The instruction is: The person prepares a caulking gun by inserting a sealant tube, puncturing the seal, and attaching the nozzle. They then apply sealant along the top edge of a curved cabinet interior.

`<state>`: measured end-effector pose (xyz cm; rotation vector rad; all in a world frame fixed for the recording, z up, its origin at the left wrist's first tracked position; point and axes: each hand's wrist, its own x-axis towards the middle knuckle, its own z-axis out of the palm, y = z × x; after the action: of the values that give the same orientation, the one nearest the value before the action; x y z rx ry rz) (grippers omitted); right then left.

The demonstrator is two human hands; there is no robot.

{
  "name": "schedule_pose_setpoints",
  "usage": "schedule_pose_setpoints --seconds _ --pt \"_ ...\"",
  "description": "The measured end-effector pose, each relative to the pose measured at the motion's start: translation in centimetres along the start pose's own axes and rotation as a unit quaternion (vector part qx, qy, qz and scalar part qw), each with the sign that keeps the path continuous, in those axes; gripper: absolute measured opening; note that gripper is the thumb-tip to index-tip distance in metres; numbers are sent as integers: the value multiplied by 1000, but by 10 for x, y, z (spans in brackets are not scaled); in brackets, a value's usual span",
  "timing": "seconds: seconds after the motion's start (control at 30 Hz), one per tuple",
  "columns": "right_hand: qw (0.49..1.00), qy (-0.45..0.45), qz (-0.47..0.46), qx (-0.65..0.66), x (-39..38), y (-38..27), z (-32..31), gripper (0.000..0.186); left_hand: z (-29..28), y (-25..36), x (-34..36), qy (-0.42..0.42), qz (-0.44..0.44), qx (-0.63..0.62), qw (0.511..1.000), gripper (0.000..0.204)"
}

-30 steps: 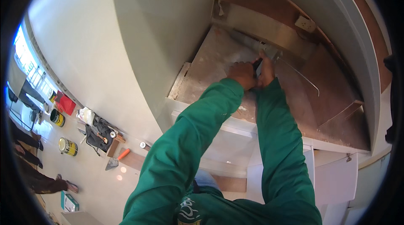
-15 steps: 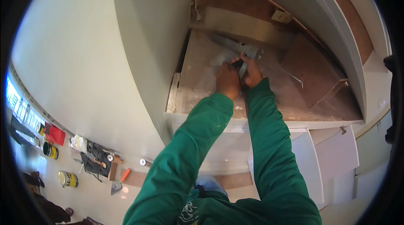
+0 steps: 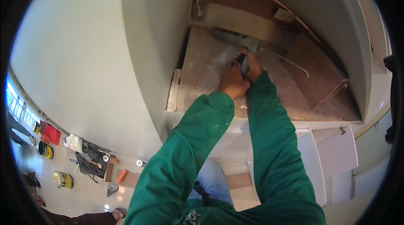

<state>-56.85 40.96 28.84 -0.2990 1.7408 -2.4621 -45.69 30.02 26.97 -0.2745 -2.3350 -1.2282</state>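
Inside the curved cabinet recess, both hands grip the grey caulking gun [image 3: 250,43] with a dark handle and a thin hooked rod reaching right. My left hand [image 3: 233,77] is closed at the handle from the left, and my right hand [image 3: 252,65] is closed round it from the right. The gun's long barrel points toward the back left, just above the dusty brown board [image 3: 202,69]. A loose brown panel [image 3: 315,73] leans at the right, below a white socket [image 3: 284,14] on the back of the recess.
Open white cabinet doors [image 3: 336,149] hang below right. On the tiled floor at left are paint cans [image 3: 63,179], a red item [image 3: 49,133], a black bag [image 3: 88,166] and an orange-handled trowel [image 3: 121,178]. Other people's legs [image 3: 84,218] show at the lower left. A pale wall [image 3: 71,48] rises at left.
My hands and the tool have shifted left in view since a second ago. The view has swung, and another person's foot has come farther into the lower left.
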Motion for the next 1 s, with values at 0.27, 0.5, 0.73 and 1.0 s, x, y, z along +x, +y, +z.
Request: schedule_pose_setpoints --seconds 0.27,0.5,0.73,1.0 --pt "994 45 36 88 12 -25 8 27 -2 11 2 113 2 -8 994 67" --pt "977 60 -72 -192 15 -30 12 18 -7 -5 23 -20 -6 -74 997 62" --pt "969 63 -75 -229 6 -43 41 21 -7 -10 33 -5 -17 -188 982 51" --pt "980 33 -85 -176 -18 -58 47 27 -14 1 26 -26 -13 -317 948 67"
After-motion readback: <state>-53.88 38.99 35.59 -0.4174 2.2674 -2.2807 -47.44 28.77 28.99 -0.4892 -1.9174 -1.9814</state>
